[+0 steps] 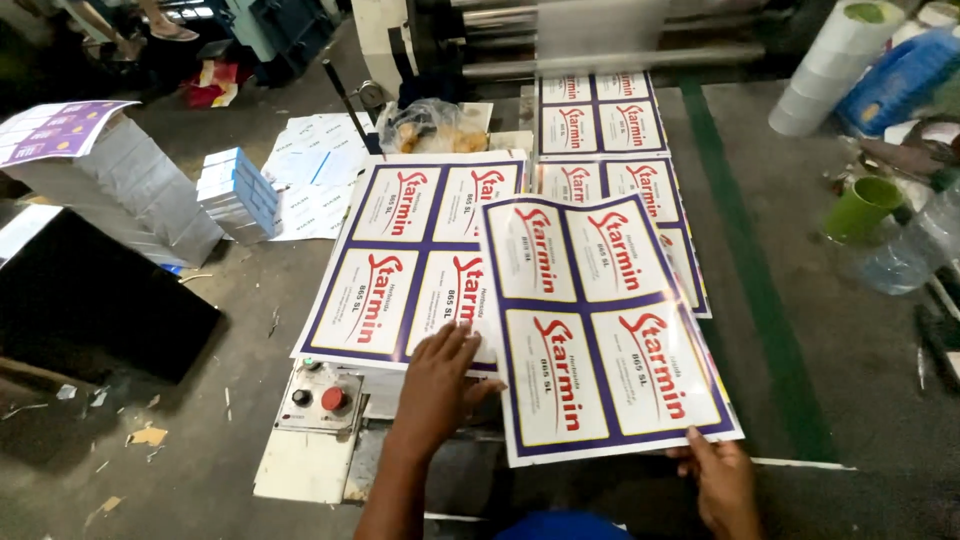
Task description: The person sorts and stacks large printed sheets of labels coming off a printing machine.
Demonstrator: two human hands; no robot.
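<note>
My right hand [722, 486] grips the near right corner of a glossy printed sheet [600, 320] that bears four white labels with red lettering inside blue borders, held lifted and tilted. My left hand [440, 385] lies flat with fingers spread on the near edge of a stack of like sheets [400, 250] and touches the lifted sheet's left edge. More printed sheets [605, 140] trail out from a roller machine [560, 40] at the far end.
A control box with a red button [320, 398] sits at the stack's near left corner. Paper piles [110, 180] and small boxes [238, 192] stand on the left floor. At right are a green cup [860, 208], a plastic bottle [915, 245] and white rolls [830, 60].
</note>
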